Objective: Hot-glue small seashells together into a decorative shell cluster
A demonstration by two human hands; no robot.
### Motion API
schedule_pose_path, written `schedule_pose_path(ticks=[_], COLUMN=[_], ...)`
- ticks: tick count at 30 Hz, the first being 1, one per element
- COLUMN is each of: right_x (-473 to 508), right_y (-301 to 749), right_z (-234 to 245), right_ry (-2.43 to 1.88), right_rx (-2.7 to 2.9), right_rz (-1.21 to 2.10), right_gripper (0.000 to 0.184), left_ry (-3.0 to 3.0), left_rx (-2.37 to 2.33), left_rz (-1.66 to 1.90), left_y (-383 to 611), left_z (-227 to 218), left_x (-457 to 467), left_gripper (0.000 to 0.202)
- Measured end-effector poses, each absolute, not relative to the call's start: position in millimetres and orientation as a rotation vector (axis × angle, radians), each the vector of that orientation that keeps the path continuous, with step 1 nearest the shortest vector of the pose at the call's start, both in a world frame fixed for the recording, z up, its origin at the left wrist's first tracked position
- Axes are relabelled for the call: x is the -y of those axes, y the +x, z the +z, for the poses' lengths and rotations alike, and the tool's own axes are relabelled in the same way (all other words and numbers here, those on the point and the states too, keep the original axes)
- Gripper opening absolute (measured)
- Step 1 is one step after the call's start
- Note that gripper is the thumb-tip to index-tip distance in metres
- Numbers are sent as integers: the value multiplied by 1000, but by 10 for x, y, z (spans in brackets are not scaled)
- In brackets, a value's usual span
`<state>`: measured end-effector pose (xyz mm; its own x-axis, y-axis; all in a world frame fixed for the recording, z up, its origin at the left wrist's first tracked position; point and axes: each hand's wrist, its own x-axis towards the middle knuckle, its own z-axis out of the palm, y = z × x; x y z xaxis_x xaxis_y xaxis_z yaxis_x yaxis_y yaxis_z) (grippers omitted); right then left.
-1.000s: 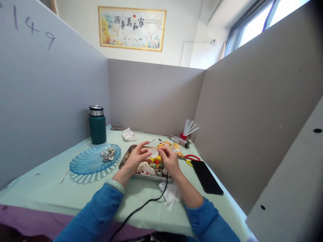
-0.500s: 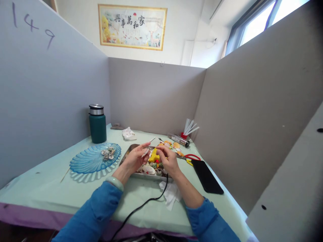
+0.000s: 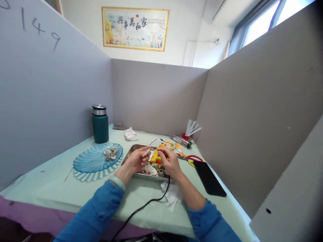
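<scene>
My left hand (image 3: 136, 159), palm turned inward, pinches a small flat whitish piece (image 3: 146, 153) that looks like a shell. My right hand (image 3: 169, 163) is curled with thumb and fingertips close together; whatever is between them is too small to make out. Just beyond those fingertips shows a yellow tool (image 3: 155, 156), perhaps a glue gun, partly hidden by the hand. A black cord (image 3: 151, 200) runs from under my right hand to the table's front edge. Below both hands is a metal tray (image 3: 143, 176) holding shells (image 3: 151, 170) and small coloured pieces.
On the left stand a blue shell-patterned plate (image 3: 88, 159) with small shells and a green flask (image 3: 100, 127). Scissors (image 3: 194, 158), a black phone (image 3: 209, 178) and a red holder (image 3: 186, 136) with white sticks are right. Crumpled tissue (image 3: 173, 196) lies in front; grey panels surround the table.
The view has shifted slightly, moving the whole scene a little to the right. Both hands keep nearly the same pose, and the whitish piece stays in my left fingers.
</scene>
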<state>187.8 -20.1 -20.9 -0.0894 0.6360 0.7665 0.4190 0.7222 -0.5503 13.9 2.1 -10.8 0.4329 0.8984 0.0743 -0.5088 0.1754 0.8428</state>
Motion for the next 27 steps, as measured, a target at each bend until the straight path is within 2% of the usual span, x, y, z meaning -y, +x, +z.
schedule_pose_path(ticks=[4,11,13,18,27], right_x=[218,175,156,134,105], right_y=[1868,1867,1875,1894,1908], right_z=[-183,-227,-242,-264,-252], right_ry=[-859,-941,-940,-871,-751], right_rx=[1731,1691,1671,1602,1504], right_rz=[181,166,193,281,522], right_gripper=[20,18,17,18,21], left_ry=[1197,1407,1366,1145,1047], left_rx=[-762,-800,-769,-588,-387], left_rz=[1427,1453,1425,1189,914], left_y=[191,219,225,209,131], left_z=[-132,-105,-85,-57,-60], left_x=[-5,33,53,76,90], left_gripper=[58,66,64,45,44])
